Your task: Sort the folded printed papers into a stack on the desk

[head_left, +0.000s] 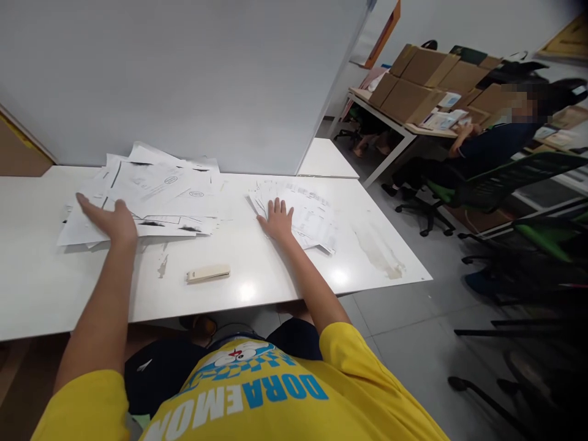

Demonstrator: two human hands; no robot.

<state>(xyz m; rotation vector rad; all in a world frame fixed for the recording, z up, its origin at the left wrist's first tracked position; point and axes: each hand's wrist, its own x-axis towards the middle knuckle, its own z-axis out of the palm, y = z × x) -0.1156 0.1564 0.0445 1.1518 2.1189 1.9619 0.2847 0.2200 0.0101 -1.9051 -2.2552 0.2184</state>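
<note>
My left hand (113, 219) is open over the lower left part of a messy pile of printed papers (169, 190), thumb and fingers apart; whether it touches the sheets I cannot tell. Fingers spread, my right hand (278, 222) lies on the left part of a fanned stack of printed sheets (312, 214). A cream stapler (208, 273) rests on the white table (257, 288) between my forearms, nearer the front edge. Neither hand is closed on anything.
A grey-white panel (184, 79) stands behind the papers. At left is a brown cardboard piece (21, 150). To the right, a person (496, 144) sits by a desk stacked with cardboard boxes (413, 92). Office chairs (482, 184) stand on the grey tiled floor.
</note>
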